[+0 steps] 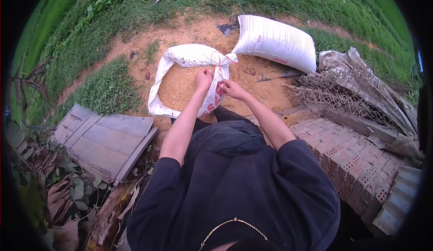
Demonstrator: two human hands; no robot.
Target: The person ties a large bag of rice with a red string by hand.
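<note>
Two white sacks lie on the sandy ground in front of me, and I have both hands on the nearer one. This open sack (189, 55) lies with its mouth spread wide, showing a bed of tan grain (178, 86) inside. My left hand (204, 77) has its fingers pinched shut on the sack's rim, just below where a single red string (221, 64) crosses the gathered cloth. My right hand (231, 88) sits just beside it, almost touching, with its fingers curled tight on the same edge of cloth, where red lettering shows. The second sack (275, 41) lies beyond, full and closed, nearly touching the gathered corner of the open one. To my left one weathered wooden board (106, 138) rests flat among leaves. To my right is one stack of bricks (347, 156), with a tangle of wire mesh (333, 93) behind it and one corrugated sheet (399, 201) at its far end.
</note>
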